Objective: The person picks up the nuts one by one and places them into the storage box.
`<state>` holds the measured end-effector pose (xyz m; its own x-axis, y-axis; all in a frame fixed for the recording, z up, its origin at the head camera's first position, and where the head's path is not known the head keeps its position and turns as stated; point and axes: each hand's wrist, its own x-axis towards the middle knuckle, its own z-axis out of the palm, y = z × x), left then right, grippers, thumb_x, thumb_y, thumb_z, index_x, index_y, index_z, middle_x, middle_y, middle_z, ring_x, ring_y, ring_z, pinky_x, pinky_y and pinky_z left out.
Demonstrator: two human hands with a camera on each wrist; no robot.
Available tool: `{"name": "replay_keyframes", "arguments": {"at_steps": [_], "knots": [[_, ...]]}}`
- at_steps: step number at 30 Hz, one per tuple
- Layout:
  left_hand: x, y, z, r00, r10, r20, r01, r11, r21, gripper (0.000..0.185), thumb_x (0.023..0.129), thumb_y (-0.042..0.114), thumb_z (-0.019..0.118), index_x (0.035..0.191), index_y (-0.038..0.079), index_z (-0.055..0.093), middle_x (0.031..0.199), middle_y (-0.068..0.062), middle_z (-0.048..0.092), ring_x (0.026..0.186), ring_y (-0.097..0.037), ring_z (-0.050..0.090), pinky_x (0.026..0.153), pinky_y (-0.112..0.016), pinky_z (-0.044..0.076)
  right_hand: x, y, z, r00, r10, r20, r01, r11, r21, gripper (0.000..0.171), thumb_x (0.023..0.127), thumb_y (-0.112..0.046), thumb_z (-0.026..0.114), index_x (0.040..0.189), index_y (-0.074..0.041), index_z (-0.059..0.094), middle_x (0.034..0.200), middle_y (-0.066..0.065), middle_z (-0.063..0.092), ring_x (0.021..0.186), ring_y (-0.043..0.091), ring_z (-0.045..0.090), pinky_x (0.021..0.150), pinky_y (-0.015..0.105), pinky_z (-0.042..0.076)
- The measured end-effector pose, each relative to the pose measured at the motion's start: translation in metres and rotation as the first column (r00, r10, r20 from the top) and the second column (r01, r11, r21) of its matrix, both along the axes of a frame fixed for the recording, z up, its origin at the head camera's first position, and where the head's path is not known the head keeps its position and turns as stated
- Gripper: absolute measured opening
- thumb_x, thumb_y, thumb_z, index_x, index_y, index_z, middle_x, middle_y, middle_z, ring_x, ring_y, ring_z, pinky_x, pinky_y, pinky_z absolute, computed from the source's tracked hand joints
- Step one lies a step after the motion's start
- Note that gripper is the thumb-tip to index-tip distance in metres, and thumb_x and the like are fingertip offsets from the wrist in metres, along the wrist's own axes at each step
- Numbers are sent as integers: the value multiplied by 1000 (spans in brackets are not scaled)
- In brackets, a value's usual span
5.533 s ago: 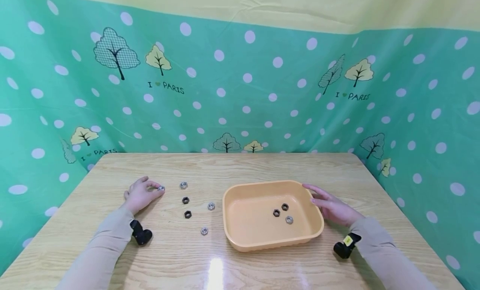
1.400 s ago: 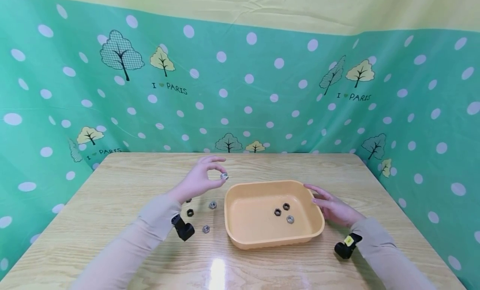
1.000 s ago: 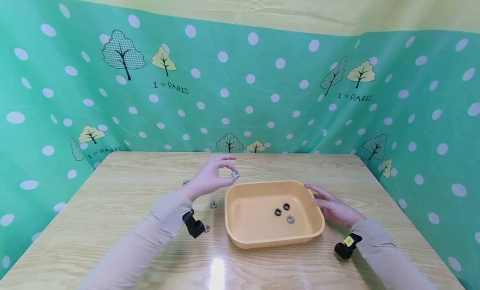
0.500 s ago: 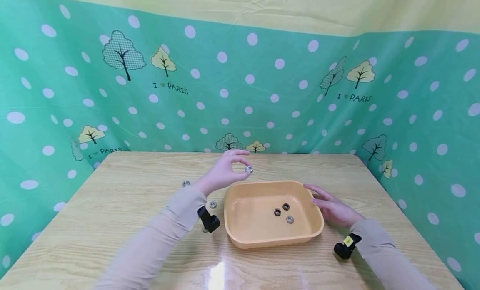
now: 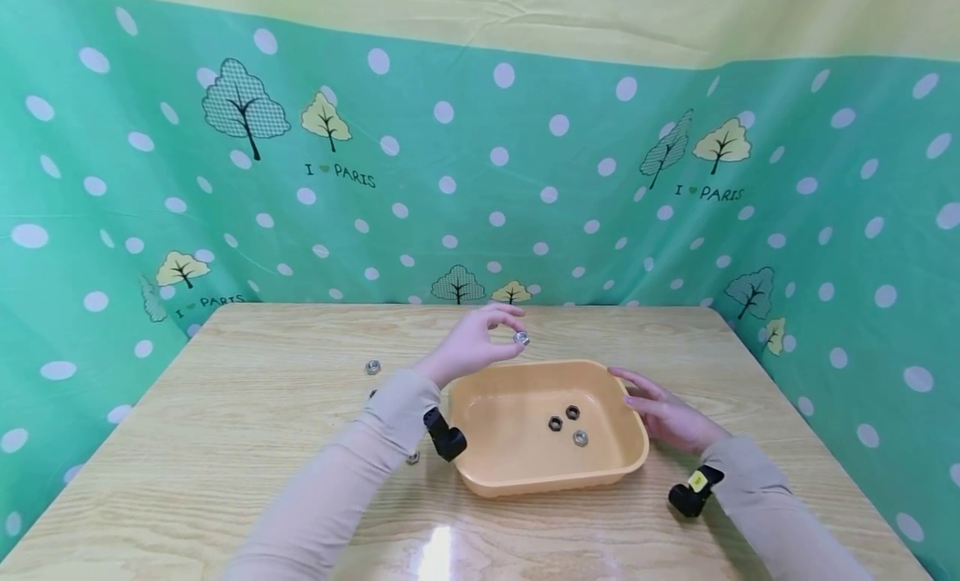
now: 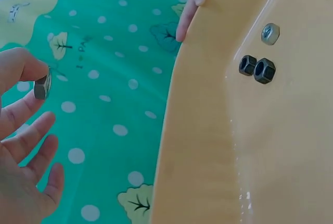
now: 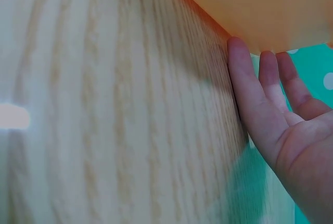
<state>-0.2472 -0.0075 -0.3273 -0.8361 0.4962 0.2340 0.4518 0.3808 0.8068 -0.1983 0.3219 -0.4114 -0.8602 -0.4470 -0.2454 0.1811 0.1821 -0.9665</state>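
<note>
Between thumb and forefinger, my left hand (image 5: 472, 346) pinches a silver hex nut (image 5: 522, 338), raised near the far rim of an orange plastic bin (image 5: 498, 456). Its other fingers are spread, as the left wrist view shows. Inside the bin lie two black nuts (image 5: 555, 423) and one silver nut (image 5: 581, 438), grouped right of centre. My right hand (image 5: 675, 418) touches the bin's right side near the far corner; in the right wrist view its extended fingers (image 7: 242, 67) meet the outer wall.
Left of the bin on the wooden table (image 5: 247, 398) lie a silver nut (image 5: 373, 367), a black nut (image 5: 372, 393) mostly behind the left sleeve, and another nut (image 5: 412, 458) partly covered. A green dotted curtain (image 5: 495, 181) hangs behind and at both sides.
My left hand picked the silver nut off the left of the table, lifted it and carried it right to the bin's far rim. My right hand stays at the bin.
</note>
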Motion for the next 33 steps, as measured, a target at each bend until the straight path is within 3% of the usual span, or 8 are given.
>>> {"name": "replay_keyframes", "arguments": {"at_steps": [24,33], "knots": [[-16,38,-25,999,-36,-3,36,999,-12,15,81,8,69,96,5,68,133,-8,56,127,-26,47,104,-41,42,1,-3,-2,1000,7,-8,-7,1000,-15,64,99,-25,46,152,-17,10,154,28,8,117,8,53,97,33,48],[-19,44,-36,999,-44,32,44,999,-16,14,82,9,69,96,6,68,135,-9,54,131,-26,44,106,-41,40,2,-2,-1,1000,1,-11,-1,1000,11,66,99,-26,46,152,-14,8,155,28,8,123,15,51,98,37,48]]}}
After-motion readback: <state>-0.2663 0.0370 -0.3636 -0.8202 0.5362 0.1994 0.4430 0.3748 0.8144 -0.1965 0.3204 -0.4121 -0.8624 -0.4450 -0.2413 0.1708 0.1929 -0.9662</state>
